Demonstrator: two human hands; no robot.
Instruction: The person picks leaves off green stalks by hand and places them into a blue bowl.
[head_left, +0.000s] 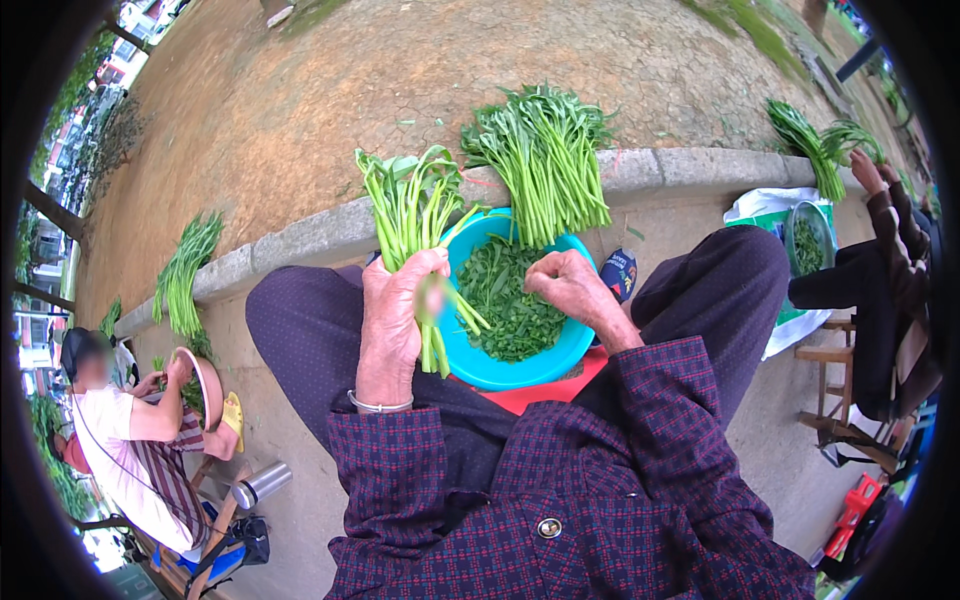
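Observation:
A bunch of long green leafy-vegetable stalks is gripped in my left hand, leaves pointing away from me and a few stem ends sticking out below the fist. My right hand, fingers curled, hovers over the right side of a turquoise plastic basin; whether something small is between its fingertips cannot be told. Chopped or torn greens lie inside the basin, which stands between my knees. Past its far rim, a large pile of the same stalks rests on the stone kerb, stem ends hanging over the basin.
Beyond the concrete kerb is bare earth. At left, a seated person handles greens over a pink basin, near a steel flask. At right, another seated person holds stalks beside a bowl of greens.

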